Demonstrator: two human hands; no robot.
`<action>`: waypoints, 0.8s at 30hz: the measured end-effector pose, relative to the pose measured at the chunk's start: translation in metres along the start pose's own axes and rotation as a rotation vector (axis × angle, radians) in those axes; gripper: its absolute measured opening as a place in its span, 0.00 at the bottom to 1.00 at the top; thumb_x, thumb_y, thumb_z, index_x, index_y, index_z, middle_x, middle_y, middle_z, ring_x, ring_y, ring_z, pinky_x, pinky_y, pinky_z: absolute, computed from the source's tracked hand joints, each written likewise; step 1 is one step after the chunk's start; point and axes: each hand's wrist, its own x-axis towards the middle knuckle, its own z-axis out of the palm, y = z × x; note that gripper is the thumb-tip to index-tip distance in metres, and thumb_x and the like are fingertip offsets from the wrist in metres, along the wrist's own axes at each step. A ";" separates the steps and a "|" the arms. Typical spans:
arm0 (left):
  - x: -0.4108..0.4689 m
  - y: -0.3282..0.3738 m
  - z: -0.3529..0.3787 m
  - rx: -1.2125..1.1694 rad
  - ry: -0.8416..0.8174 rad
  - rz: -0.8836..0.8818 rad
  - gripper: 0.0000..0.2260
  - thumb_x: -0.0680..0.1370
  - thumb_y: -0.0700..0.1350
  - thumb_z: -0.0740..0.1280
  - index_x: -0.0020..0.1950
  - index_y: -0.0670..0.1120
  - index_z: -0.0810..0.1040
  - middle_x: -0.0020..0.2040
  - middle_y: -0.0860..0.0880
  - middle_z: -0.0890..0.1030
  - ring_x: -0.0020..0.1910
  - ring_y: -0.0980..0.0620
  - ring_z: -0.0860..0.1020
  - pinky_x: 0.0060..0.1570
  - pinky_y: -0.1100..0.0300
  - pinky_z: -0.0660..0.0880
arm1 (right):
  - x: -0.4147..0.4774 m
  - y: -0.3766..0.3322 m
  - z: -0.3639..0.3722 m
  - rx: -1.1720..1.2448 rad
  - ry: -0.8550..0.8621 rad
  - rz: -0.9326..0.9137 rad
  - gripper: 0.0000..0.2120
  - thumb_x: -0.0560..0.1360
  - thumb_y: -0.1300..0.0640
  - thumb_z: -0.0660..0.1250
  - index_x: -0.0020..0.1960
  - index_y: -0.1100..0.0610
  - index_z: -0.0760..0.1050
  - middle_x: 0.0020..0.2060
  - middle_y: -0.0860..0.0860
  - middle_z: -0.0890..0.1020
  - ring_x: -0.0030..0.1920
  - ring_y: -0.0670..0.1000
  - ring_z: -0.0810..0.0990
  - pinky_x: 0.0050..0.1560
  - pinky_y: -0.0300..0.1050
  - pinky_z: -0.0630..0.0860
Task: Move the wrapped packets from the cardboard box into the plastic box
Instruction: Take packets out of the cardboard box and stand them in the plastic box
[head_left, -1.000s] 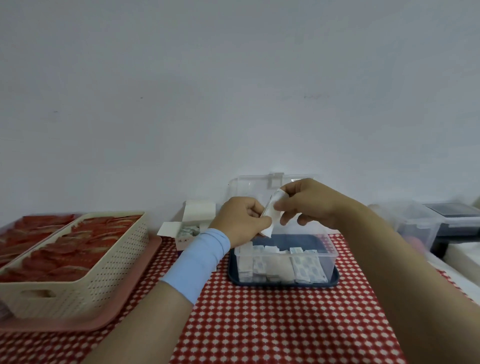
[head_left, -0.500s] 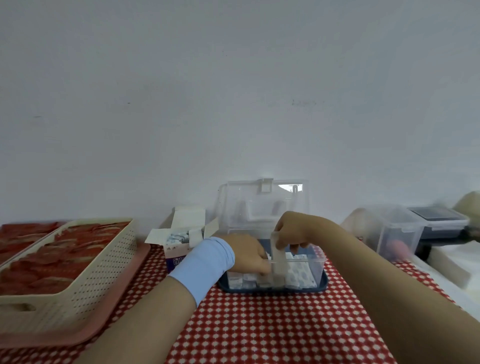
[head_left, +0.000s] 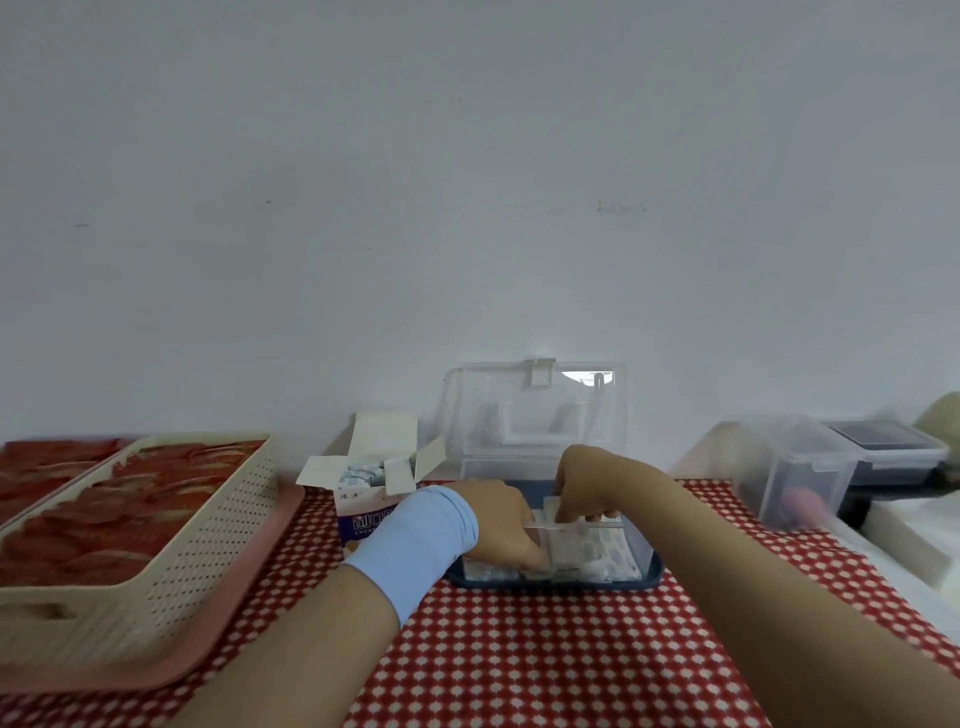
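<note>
While both arms reach across a counter spread with a red-and-white checked cloth, the right-hand grip curls down over the front rim of a clear rectangular plastic box. It pinches a white wrapped packet, held upright just inside the box. The left-hand grip, with a pale blue fabric wristband on its wrist, dips into the left side of the same box. Its fingertips sit low among the contents, and motion blur hides whether they grasp anything. More flat white packets with blue print line the bottom of the box, which sits on a shallow navy blue tray. The box's clear hinged lid stands open against the white wall. Just to the left, the small white-and-blue cardboard box stands with its flaps open, and a row of blue-printed packets shows at its mouth. Further left, a cream perforated plastic basket filled with red sachets rests on a pink tray. Clear lidded plastic tubs stand blurred at the counter's right end.
</note>
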 end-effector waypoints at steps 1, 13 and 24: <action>0.000 0.000 0.000 0.011 0.011 0.004 0.15 0.74 0.60 0.64 0.40 0.50 0.79 0.44 0.46 0.81 0.38 0.48 0.75 0.41 0.56 0.73 | 0.000 0.000 0.001 -0.011 0.014 0.002 0.15 0.73 0.57 0.74 0.58 0.61 0.80 0.45 0.54 0.82 0.41 0.51 0.81 0.47 0.42 0.81; -0.002 0.011 0.000 0.074 0.038 0.062 0.23 0.76 0.56 0.63 0.71 0.58 0.71 0.68 0.50 0.71 0.64 0.46 0.71 0.61 0.47 0.73 | -0.007 0.000 -0.015 -0.099 0.035 0.007 0.11 0.75 0.58 0.72 0.55 0.62 0.81 0.48 0.53 0.86 0.40 0.50 0.86 0.51 0.45 0.82; 0.004 0.015 0.002 0.100 -0.004 0.054 0.19 0.76 0.55 0.62 0.66 0.56 0.77 0.64 0.50 0.73 0.63 0.47 0.68 0.63 0.47 0.71 | -0.002 0.016 -0.010 -0.202 0.108 0.041 0.06 0.77 0.63 0.68 0.42 0.60 0.73 0.36 0.52 0.76 0.37 0.51 0.78 0.41 0.43 0.77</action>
